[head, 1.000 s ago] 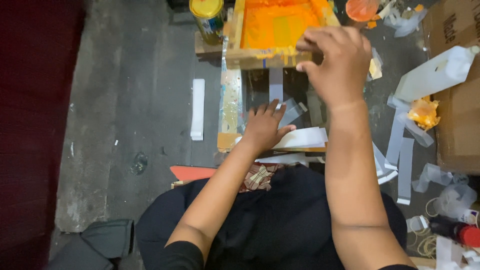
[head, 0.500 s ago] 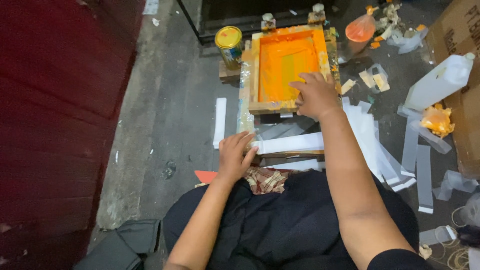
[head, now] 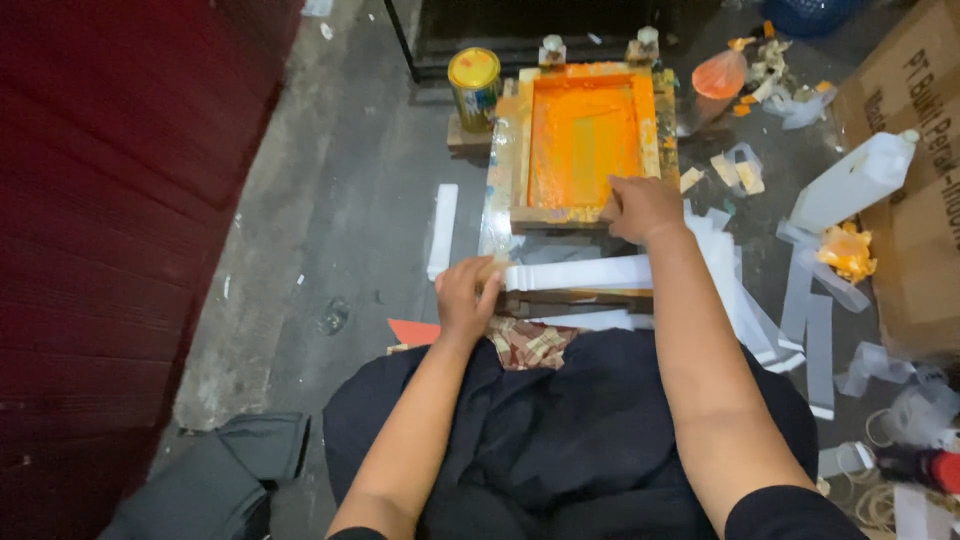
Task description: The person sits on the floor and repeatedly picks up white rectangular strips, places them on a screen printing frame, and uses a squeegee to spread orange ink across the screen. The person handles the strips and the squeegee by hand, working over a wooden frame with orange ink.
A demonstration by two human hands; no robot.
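A wooden printing frame [head: 520, 150] with an orange-inked screen [head: 583, 135] lies on the floor in front of me. My right hand [head: 643, 205] grips the frame's near right corner. Just below the frame a long white strip [head: 580, 272] lies crosswise on a low wooden board. My left hand [head: 467, 296] pinches the strip's left end, fingers curled over it. More white strips sit under and beside it.
A yellow-lidded tin [head: 474, 82] stands left of the frame. A white plastic jug [head: 852, 182], an orange bag [head: 718, 74], a cardboard box [head: 915, 210] and scattered white strips [head: 810, 320] lie to the right. A dark red wall [head: 110, 200] runs along the left.
My right hand has slid from the frame's far edge down to its near right corner. My left hand moved left onto the white strip's end. The camera view has shifted back.
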